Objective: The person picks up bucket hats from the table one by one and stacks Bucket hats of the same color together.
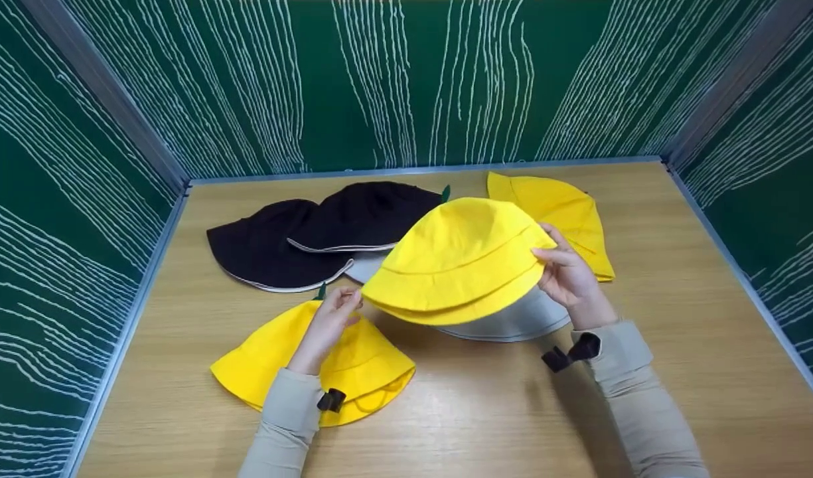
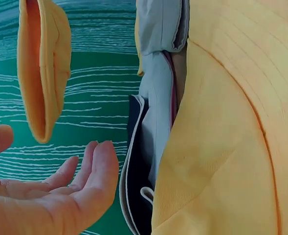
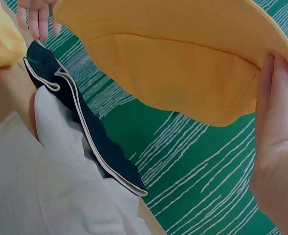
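Note:
My right hand (image 1: 569, 275) grips a yellow bucket hat (image 1: 459, 265) by the right end of its brim, holding it above the table. In the right wrist view two of its fingers (image 3: 279, 98) lie along the brim; the thumb is mostly hidden. My left hand (image 1: 330, 325) is by the brim's left tip. In the left wrist view that hand (image 2: 60, 191) has its fingers spread, with a gap between them and the raised hat (image 2: 55, 73). Below it, another yellow hat (image 1: 260, 352) with a green tab on top lies on the table.
Two black hats with pale edging, one on the left (image 1: 273, 245) and one overlapping it (image 1: 373, 212), lie towards the back. A grey hat (image 1: 512, 318) is partly covered by the raised hat. Another yellow hat (image 1: 559, 206) lies back right. Green walls (image 1: 419, 86) enclose the wooden table (image 1: 486, 425).

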A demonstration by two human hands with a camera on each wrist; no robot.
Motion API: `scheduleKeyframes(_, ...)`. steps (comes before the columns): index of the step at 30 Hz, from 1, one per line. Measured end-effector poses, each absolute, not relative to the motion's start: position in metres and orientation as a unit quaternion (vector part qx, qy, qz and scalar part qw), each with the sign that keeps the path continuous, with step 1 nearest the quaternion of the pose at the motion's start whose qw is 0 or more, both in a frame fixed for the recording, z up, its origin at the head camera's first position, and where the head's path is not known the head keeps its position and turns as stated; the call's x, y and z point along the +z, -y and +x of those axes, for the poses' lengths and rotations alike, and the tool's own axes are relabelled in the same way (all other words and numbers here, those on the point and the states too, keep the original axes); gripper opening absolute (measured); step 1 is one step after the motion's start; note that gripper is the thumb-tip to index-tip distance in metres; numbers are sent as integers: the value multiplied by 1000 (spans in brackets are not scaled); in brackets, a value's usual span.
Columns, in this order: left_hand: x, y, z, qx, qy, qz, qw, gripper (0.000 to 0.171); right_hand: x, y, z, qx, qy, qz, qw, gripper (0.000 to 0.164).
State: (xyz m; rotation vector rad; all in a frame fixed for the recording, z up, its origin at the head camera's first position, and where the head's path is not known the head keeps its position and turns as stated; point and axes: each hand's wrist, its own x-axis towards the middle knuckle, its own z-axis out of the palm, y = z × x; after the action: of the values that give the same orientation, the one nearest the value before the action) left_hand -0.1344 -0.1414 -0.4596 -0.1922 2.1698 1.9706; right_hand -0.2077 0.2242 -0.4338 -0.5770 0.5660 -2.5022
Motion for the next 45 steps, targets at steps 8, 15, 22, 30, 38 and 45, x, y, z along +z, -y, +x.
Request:
scheduleKeyframes(8, -456, 140, -136, 680, -713, -49, 167, 47, -435, -217, -199, -903, -225, -225, 287, 50)
scheduleKeyframes(15, -459, 134, -135, 683, -696, -32, 220, 51, -438, -212, -196, -897, -233, -235, 295, 50)
scheduleKeyframes(22, -461, 130, -134, 652, -737, -38, 173, 50, -441, -215, -197, -888, -259, -237, 297, 51)
scheduleKeyframes(30, -450, 133, -127, 654, -751, -36, 83, 41, -438, -224, -196, -843, -414, -208, 272, 42)
scheduleKeyframes(38, -440, 137, -120, 645, -763, 22, 33, 38, -443, -223, -199, -726, -651, -129, 178, 26)
scheduleKeyframes(45, -427, 143, -111, 607, -792, 63, 37, 37, -448, -219, -205, -600, -778, -115, 147, 56)
